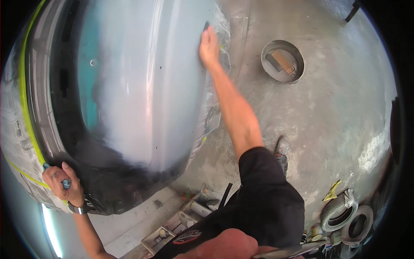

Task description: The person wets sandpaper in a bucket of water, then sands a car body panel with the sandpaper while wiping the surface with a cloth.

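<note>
A large curved vehicle panel fills the left half, coated in pale grey with teal and black patches. Near its right edge, my right hand presses down, fingers together. A small dark piece peeks out at those fingertips; its kind is mostly hidden. At the panel's lower left corner, my left hand is closed around a crumpled blue cloth, beside the yellow-green masking tape.
Masking paper borders the panel. On the floor to the right stands a round basin holding two blocks. Tyres and small containers lie at the lower right. Compartmented trays sit below the panel, close to my body.
</note>
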`<state>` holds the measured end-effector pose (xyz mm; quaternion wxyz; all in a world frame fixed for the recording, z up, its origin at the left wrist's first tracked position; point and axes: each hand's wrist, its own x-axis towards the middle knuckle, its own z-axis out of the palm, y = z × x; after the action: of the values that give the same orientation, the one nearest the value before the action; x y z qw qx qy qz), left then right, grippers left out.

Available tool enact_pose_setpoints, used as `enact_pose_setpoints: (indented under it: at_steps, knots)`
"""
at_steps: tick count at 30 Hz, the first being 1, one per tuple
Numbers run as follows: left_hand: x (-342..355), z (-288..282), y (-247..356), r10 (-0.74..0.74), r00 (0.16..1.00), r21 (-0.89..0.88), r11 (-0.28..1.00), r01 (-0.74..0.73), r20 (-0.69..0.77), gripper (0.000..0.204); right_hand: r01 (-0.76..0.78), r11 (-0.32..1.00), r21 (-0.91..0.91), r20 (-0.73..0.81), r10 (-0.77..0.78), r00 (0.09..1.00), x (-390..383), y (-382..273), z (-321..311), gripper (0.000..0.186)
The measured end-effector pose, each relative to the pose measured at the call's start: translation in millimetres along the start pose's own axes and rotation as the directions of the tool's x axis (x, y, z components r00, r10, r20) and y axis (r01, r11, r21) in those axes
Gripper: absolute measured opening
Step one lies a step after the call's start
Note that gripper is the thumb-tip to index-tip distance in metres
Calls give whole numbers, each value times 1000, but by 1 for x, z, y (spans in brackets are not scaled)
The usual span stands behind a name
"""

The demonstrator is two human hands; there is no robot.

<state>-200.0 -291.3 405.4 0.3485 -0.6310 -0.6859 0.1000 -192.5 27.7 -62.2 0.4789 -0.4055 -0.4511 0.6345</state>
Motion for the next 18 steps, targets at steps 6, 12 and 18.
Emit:
enact_pose_setpoints:
  at_steps: [6,12,18]
  knots:
    - [4,-11,1,-31,999,82,996,32,-10,29,-90,994,55,122,83,989,-183,7,-4,55]
    - [9,-17,-6,53,995,63,997,-48,-80,27,-291,957,8,470,253,846,-351,-50,-52,59]
    - [15,-18,2,7,984,13,1000,-5,-177,28,-532,819,-215,513,559,652,-222,-83,-175,68]
